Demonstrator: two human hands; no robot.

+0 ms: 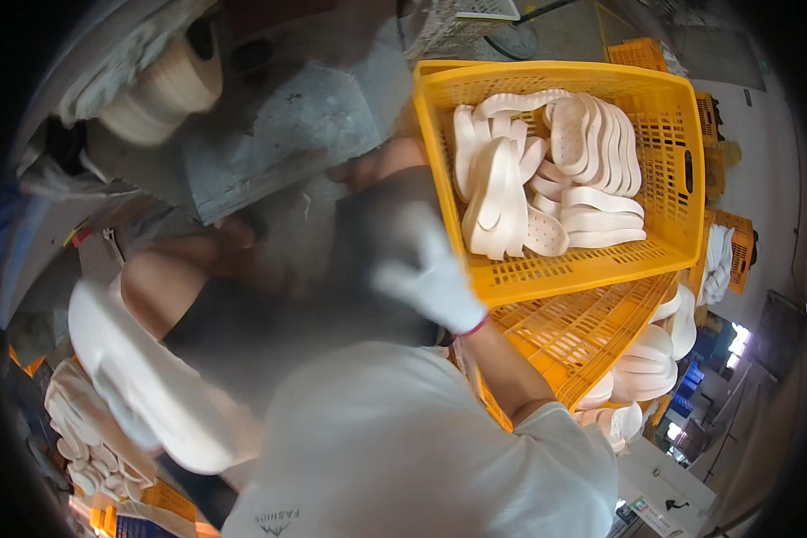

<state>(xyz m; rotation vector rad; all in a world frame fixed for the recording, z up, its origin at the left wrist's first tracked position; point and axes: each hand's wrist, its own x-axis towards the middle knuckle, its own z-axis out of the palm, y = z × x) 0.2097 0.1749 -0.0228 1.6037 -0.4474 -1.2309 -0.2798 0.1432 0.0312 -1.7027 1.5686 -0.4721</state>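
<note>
My right hand (435, 285), in a white glove with a red cuff edge, is over my dark shorts beside the yellow crate (560, 291). Its fingers look spread, slightly smeared by motion, with nothing in them. Pale cream foam shoe soles (592, 143) fill much of that crate, several standing in a row and others lying loose. At the left, a large white shoe sole (166, 386) is held up beside my knee, blurred. My left hand (124, 403), also gloved, appears to grip it, though the sole partly hides the fingers.
Below the crate is another yellow crate (569, 336), with more pale soles (641, 368) by it. A heap of soles (90, 430) lies at the lower left. Machinery with a pale rounded part (166, 94) stands at the upper left, near a grey metal plate (287, 134).
</note>
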